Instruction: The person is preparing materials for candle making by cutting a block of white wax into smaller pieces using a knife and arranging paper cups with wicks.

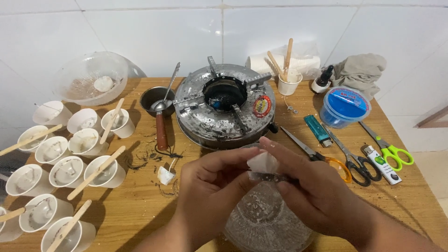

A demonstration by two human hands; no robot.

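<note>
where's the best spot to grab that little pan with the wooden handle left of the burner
Probably take the small pan by its reddish wooden handle, coming from the near side of the table. The handle points straight toward the person and lies clear on the wood. The bowl end sits beside the gas burner and has a metal spoon resting in it, so keep the grip away from there.

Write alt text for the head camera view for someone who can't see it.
Both hands, left hand and right hand, pinch a small white chunk over a clear glass bowl on a wooden table. A gas burner sits behind; white cups with sticks stand left.
</note>
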